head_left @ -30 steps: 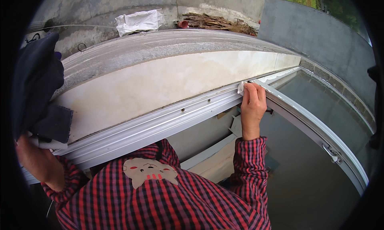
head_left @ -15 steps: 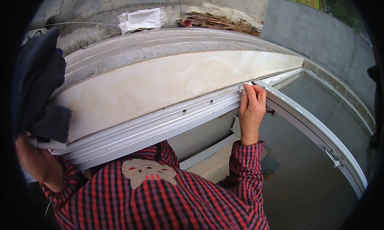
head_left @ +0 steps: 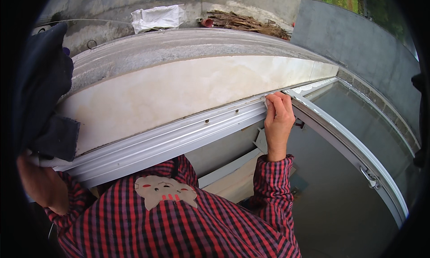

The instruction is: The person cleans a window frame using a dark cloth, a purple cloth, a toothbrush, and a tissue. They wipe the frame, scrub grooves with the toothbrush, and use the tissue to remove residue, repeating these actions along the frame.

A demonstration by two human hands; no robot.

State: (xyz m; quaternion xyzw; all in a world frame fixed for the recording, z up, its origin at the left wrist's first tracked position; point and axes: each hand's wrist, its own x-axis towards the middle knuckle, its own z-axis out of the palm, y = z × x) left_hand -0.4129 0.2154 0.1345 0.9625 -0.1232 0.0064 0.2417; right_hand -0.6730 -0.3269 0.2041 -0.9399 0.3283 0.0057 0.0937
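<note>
My right hand pinches a small white wad of tissue or cloth against the grooved track of the white window frame, near the corner where the sash meets it. At the far left, my left hand rests low beside the frame's end. A dark navy cloth hangs over that side and its lower flap hides the fingers. Something white shows just under the flap, against the frame; its kind is unclear.
A pale stone sill runs along outside the frame. The glass sash stands swung to the right, with a metal handle. Beyond the wall lie a white sack, a reddish pot and a pile of sticks.
My right hand has slid slightly left along the track with the white wad. The left hand stays in about the same place.
</note>
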